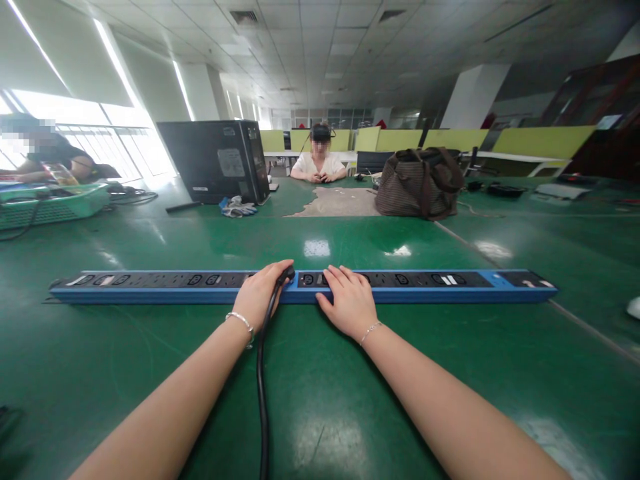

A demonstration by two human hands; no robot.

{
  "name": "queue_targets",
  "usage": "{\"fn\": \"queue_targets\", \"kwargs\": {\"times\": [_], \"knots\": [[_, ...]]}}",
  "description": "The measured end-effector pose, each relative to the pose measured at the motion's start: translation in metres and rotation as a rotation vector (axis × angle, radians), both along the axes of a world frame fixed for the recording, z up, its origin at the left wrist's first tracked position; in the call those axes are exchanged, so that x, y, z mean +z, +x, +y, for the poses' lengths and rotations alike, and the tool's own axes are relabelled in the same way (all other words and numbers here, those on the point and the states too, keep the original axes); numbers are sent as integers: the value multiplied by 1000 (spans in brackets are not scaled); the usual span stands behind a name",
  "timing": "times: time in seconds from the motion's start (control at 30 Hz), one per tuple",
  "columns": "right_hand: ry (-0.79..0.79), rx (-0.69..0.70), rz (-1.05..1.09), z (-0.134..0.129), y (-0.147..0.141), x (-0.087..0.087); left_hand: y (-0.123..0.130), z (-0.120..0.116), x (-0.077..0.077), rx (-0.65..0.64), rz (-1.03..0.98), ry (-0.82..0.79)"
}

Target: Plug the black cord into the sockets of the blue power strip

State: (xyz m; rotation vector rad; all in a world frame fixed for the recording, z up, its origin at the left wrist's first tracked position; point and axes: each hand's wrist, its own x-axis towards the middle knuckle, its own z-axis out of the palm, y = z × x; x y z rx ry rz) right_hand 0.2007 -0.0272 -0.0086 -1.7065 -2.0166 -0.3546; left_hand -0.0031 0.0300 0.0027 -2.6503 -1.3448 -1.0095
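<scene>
A long blue power strip point(430, 294) with black sockets along its top lies crosswise in front of me on the green tabletop. My left hand point(259, 293) is closed around a black plug point(287, 273) at the strip's top, just left of the middle. Whether the plug sits inside a socket is hidden by my fingers. From the plug a black power cord point(263, 400) runs down towards me over the table edge of the view. My right hand point(351, 300) rests spread on the strip, right of its middle, covering some sockets and holding nothing.
On the green table point(200, 360) stand a black computer case point(205, 163), grey-blue gloves point(238, 207), and a brown bag point(417, 183). A green basket point(60, 207) with cables is at far left. One person point(319, 163) sits opposite, another point(55, 150) at left.
</scene>
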Motion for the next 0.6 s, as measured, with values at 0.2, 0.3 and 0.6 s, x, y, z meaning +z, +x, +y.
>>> {"fn": "queue_targets", "kwargs": {"times": [0.2,0.3,0.6], "knots": [[6,8,2,1,0,-1,2,-2,4,26,58,-1],[9,9,6,1,0,-1,0,-5,5,41,63,3],[12,17,13,1,0,-1,-2,-2,5,62,95,-33]]}}
